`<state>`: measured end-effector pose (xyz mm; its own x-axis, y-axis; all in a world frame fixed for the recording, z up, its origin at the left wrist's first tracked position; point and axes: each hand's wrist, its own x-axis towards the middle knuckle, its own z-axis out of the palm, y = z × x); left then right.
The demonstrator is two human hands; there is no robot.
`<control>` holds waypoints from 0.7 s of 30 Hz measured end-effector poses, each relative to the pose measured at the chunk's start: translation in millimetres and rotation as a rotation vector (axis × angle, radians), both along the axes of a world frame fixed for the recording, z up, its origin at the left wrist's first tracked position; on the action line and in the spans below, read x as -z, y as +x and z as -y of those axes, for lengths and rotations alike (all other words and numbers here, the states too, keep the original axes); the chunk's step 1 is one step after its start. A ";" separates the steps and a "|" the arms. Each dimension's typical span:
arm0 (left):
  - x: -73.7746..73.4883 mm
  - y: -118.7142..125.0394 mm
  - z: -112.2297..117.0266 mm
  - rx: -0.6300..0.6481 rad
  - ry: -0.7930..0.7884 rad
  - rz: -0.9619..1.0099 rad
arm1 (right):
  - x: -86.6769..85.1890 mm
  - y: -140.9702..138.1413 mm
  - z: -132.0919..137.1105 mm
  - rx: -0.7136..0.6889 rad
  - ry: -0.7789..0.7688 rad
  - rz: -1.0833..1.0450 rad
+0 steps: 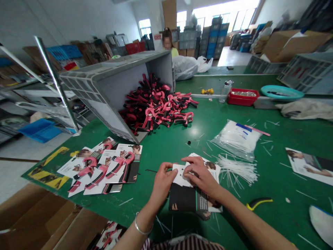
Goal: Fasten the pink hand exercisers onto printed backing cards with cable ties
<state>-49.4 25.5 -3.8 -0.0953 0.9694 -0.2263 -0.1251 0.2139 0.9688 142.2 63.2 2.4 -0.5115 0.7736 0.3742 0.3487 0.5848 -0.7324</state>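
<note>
My left hand (163, 181) pinches the left edge of a printed backing card (185, 196) lying on the green table (169, 146). My right hand (201, 175) rests on top of the card with its fingertips pressed near the holes at the card's upper end. A thin dark tie seems to stick out left of my left fingers. White cable ties (235, 170) lie loose just right of my right hand. Finished cards with pink hand grippers (104, 170) lie to the left.
A tipped grey crate (109, 90) spills a pile of pink and black hand grippers (158, 106). A bag of ties (238, 139), a red tray (243, 97), a teal bowl (282, 92) and yellow-handled pliers (258, 202) are around. Another person stands at the far end.
</note>
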 end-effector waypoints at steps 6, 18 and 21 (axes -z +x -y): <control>7.2 18.0 -9.7 -0.238 0.042 0.221 | -2.5 28.5 -37.7 0.100 -0.018 -0.024; 45.0 15.4 9.6 0.184 -0.159 -0.178 | 10.2 -30.2 -248.8 0.308 0.225 0.630; 56.6 1.5 9.5 0.331 -0.202 -0.285 | 11.8 -57.7 -286.7 0.416 0.257 0.734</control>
